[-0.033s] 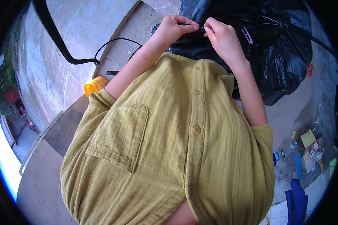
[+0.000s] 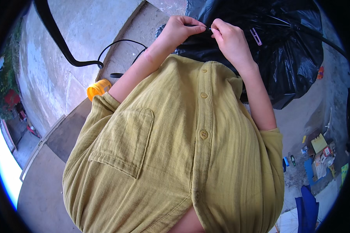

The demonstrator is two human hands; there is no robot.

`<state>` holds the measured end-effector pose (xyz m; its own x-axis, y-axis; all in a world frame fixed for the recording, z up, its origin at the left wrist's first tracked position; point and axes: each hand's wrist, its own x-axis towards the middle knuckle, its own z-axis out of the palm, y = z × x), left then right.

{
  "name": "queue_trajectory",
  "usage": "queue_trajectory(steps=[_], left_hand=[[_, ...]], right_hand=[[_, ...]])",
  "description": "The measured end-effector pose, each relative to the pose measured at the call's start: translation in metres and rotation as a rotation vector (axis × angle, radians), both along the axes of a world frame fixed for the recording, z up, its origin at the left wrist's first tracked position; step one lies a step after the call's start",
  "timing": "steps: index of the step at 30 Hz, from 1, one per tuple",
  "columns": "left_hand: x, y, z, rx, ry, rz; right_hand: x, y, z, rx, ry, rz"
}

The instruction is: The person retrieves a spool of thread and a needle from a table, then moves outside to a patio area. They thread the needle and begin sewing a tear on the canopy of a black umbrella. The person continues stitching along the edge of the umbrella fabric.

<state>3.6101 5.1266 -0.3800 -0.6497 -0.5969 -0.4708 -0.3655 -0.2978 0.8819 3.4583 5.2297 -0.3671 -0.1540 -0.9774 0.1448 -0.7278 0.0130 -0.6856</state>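
Observation:
Near the top middle, my left hand (image 2: 179, 30) and my right hand (image 2: 230, 38) face each other with their fingertips almost touching. Each is closed in a pinch. Between them runs a thin dark strand with a pale bit (image 2: 210, 28); it is too small to name for certain. Under both hands lies a crinkled black plastic sheet (image 2: 276, 66). On it, just right of my right hand, rests a small pink slotted tool or clip (image 2: 256, 37). Farther right, a black cable (image 2: 319, 35) ends in thin pale wires (image 2: 279, 20) spread over the plastic.
An orange plastic tub (image 2: 99, 89) lies by my left elbow. A black strap (image 2: 60, 39) and a thin black cord (image 2: 118, 40) cross the concrete at the upper left. Paper, small boxes (image 2: 319, 161) and a dark blue cloth (image 2: 307, 207) litter the ground at the lower right.

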Motion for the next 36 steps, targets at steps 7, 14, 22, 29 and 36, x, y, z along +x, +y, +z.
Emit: queue_trajectory(steps=[7,14,22,29,36], left_hand=[[0.0,0.001,0.0,-0.104,-0.038,0.025],[-0.003,0.009,0.006,-0.359,-0.001,0.011],[-0.004,0.01,0.009,-0.346,0.038,0.048],[-0.006,0.004,0.01,-0.256,0.068,0.03],[-0.004,0.001,0.006,-0.231,0.061,0.02]], right_hand=[[0.017,-0.005,0.003,-0.219,0.315,-0.156],[0.018,0.0,0.003,-0.113,0.142,-0.191],[0.007,0.002,0.004,-0.003,-0.225,-0.212],[-0.001,0.005,0.017,0.114,-0.042,-0.148],[-0.014,0.002,0.011,0.146,-0.307,-0.137]])
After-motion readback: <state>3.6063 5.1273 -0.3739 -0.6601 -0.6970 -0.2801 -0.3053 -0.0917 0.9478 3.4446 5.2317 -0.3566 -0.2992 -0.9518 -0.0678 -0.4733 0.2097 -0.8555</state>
